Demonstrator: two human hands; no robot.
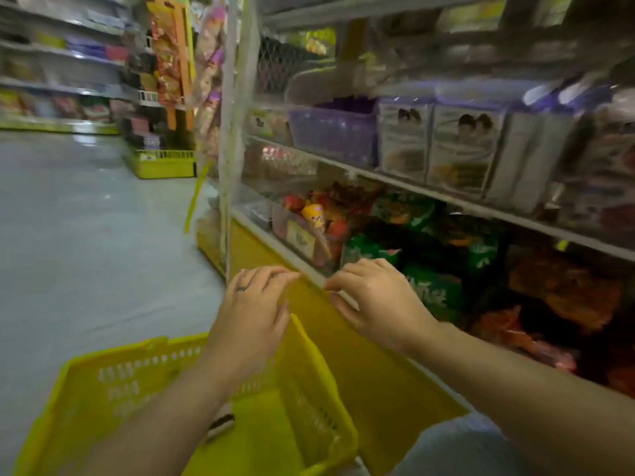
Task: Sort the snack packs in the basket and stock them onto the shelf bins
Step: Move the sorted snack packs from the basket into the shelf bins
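A yellow basket (103, 369) sits on the floor against the shelf's yellow base (360, 359). Green snack packs (431, 292) and orange packs (563, 286) fill the bottom shelf beside a clear bin (302, 231) of sweets. The left hand (252, 304) and the right hand (378, 300) hover at the shelf edge with fingertips nearly meeting. Blur hides whether either hand pinches anything.

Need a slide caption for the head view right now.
Left hand and right hand hover empty by the yellow basket, facing green snack packs on the bottom shelf.
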